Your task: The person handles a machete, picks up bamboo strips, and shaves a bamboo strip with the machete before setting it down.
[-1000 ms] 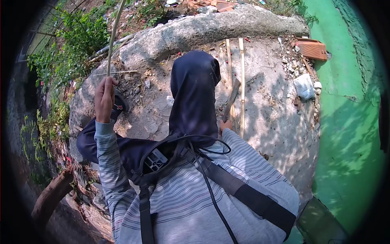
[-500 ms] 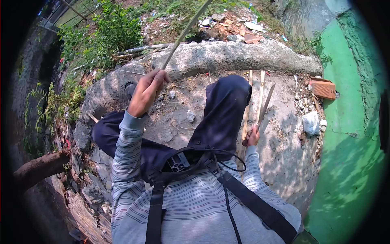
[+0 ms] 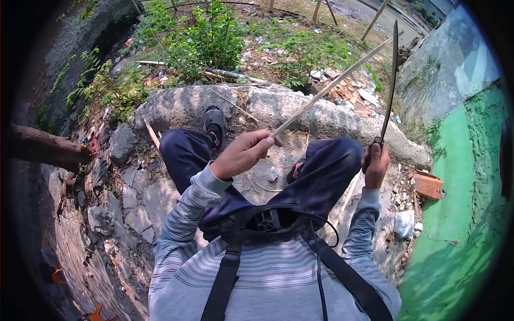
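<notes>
My left hand (image 3: 243, 155) is closed around the near end of a long, thin bamboo strip (image 3: 332, 87), which slants up and to the right. In my right hand (image 3: 376, 167), beside my right knee, is the handle of a machete (image 3: 391, 85). Its dark, slightly curved blade points upward, and the strip's far end appears close to the blade's tip; whether they touch I cannot tell. Between my right leg and right forearm, a pale strip (image 3: 350, 193) lies on the ground, partly hidden.
A rough concrete ledge (image 3: 289, 104) curves in front of my feet, with bushes (image 3: 206, 45) and rubble beyond. An orange hollow brick (image 3: 428, 185) and a white lump (image 3: 404, 223) lie beside the green surface (image 3: 455, 166) at right. A brown trunk (image 3: 48, 150) juts in from the left.
My right hand has raised the machete from beside the strips on the ground to knee height. My left hand has moved right and lower, tilting its strip rightward. The view has shifted too.
</notes>
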`<state>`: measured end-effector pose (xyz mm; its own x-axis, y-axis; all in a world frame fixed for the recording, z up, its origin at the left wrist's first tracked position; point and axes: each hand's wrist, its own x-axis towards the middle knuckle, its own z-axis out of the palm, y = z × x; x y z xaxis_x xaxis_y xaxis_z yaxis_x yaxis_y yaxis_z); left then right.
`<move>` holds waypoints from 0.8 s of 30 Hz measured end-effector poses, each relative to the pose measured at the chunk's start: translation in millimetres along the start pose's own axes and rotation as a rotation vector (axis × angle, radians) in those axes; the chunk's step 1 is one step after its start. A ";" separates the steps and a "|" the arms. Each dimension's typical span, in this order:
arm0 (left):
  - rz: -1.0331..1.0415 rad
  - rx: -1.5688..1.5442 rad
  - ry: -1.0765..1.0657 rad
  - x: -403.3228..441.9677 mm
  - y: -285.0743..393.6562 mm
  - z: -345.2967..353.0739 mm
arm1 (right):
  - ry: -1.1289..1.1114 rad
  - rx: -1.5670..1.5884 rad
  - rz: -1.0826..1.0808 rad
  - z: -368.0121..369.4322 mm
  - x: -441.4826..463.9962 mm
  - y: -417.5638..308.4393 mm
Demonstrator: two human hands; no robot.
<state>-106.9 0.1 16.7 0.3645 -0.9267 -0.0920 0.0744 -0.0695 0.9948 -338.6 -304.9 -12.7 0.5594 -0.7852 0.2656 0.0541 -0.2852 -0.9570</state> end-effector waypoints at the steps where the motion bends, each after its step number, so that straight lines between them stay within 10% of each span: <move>1: 0.000 -0.002 0.011 -4.9 -12.0 -3.7 | -0.068 -0.141 -0.071 13.2 -2.2 -8.4; 14: -0.389 -0.270 0.291 -21.7 -118.6 -29.4 | -0.565 -0.617 -0.213 175.6 -52.7 102.3; 24: -0.666 -0.034 0.248 14.4 -235.3 -32.8 | -0.635 -0.639 0.201 213.3 -103.9 200.2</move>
<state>-88.7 15.3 -220.1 0.4313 -0.5794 -0.6916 0.3826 -0.5767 0.7218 -209.5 -163.1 -256.8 0.8677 -0.4579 -0.1934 -0.4546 -0.5738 -0.6812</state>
